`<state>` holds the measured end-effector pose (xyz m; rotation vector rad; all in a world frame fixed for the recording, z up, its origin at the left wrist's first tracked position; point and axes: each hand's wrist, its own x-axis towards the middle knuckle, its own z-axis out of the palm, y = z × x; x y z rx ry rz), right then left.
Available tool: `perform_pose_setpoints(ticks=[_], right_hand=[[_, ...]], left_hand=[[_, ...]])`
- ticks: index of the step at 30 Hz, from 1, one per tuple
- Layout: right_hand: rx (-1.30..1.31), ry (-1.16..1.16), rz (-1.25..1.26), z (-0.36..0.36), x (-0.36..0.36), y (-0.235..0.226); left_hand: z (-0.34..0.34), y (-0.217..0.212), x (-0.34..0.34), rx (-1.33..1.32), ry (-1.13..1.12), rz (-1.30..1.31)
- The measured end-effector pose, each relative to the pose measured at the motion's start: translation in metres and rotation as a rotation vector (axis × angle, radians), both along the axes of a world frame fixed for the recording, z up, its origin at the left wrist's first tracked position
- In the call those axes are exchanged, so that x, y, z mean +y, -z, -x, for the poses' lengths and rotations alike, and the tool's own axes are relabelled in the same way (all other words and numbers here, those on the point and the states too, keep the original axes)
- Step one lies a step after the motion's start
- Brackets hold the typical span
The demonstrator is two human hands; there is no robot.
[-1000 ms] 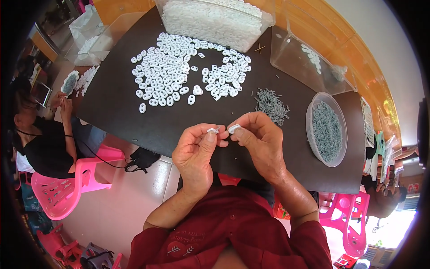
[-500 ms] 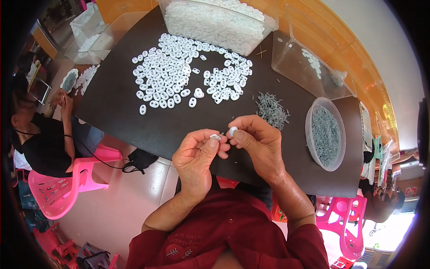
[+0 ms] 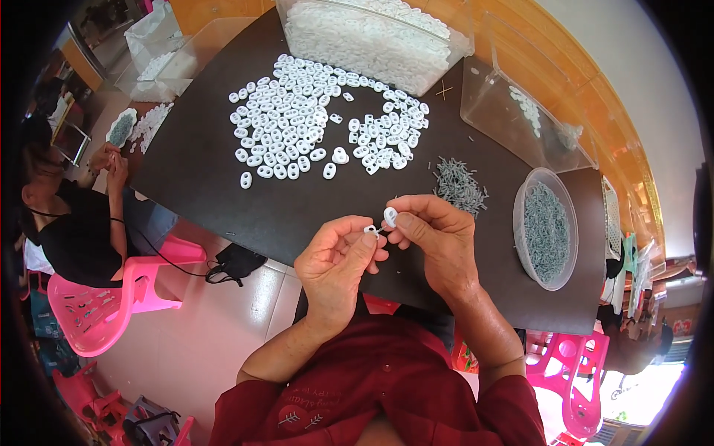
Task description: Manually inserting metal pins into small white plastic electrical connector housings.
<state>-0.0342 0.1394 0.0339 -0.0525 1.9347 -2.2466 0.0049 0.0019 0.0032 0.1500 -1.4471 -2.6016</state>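
Note:
Above the near edge of the dark table, both my hands are close together at chest height. My left hand pinches a small white plastic piece between thumb and fingers. A white oval two-hole piece is gripped by the thumb and fingertips of my right hand. Something thin and greyish, perhaps a pin, shows between the two pieces; it is too small to make out. Beyond my hands lie many loose white oval two-hole pieces, and a pile of small grey pins sits just past my right hand.
A clear bin of white pieces stands at the back. To the right are a round tub of grey pins and a clear tray with a few white pieces. A co-worker sits at left beside a pink chair.
The whole view has shifted slightly. The white piece in my right hand has turned so that its holes show. My hands stay close together.

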Motion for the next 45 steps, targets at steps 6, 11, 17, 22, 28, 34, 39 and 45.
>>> perform_pose_setpoints(ticks=[6,11,17,22,28,34,39,45], right_hand=[[0.034,0.001,-0.037,-0.001,-0.001,0.001],[0.083,0.007,-0.073,-0.001,-0.005,0.001],[0.119,0.007,-0.098,-0.003,-0.007,0.001],[0.154,-0.010,-0.077,-0.005,-0.010,0.004],[0.317,-0.001,-0.274,-0.010,-0.014,0.004],[0.413,0.047,-0.318,-0.010,-0.017,0.013],[0.540,0.001,-0.495,-0.012,-0.014,0.009],[0.819,0.062,-0.732,-0.008,-0.015,0.012]], left_hand=[[0.001,0.001,-0.001,0.000,-0.025,0.033],[0.001,0.001,0.000,0.001,-0.037,0.053],[0.001,0.004,0.000,-0.015,-0.046,0.045],[0.001,0.003,0.000,0.005,-0.040,0.054],[0.002,0.007,0.002,0.045,-0.035,0.020],[0.004,0.011,0.008,0.055,-0.052,-0.042],[0.006,0.016,-0.001,0.085,0.018,-0.083],[0.007,-0.001,-0.001,-0.010,0.051,-0.138]])
